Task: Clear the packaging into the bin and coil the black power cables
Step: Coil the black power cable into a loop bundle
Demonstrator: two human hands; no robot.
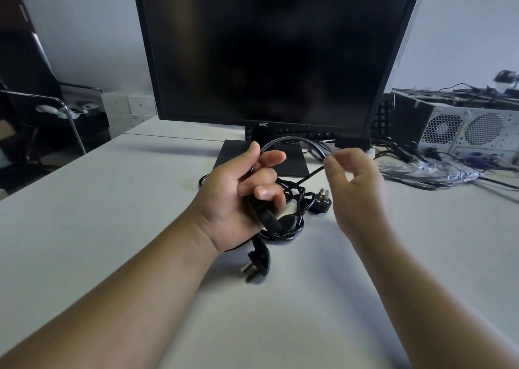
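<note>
- Black power cable [292, 139] arcs between both hands, the rest tangled on the desk [112, 200]
- Left hand [238, 197] curls tight round it; right hand [356, 180] pinches it
- Two plugs: near plug [257, 264] at 6 o'clock, far plug [323, 199] at 3
- Monitor [266, 51], 12 o'clock, reads "HKC"
- One plastic wrapper [429, 172], 3 o'clock

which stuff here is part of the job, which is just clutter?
Job: black power cables, gripped by left hand and pinched by right hand; clear plastic packaging.
Lying about: monitor, keyboard, PC case, chair. No bin in view.
</note>
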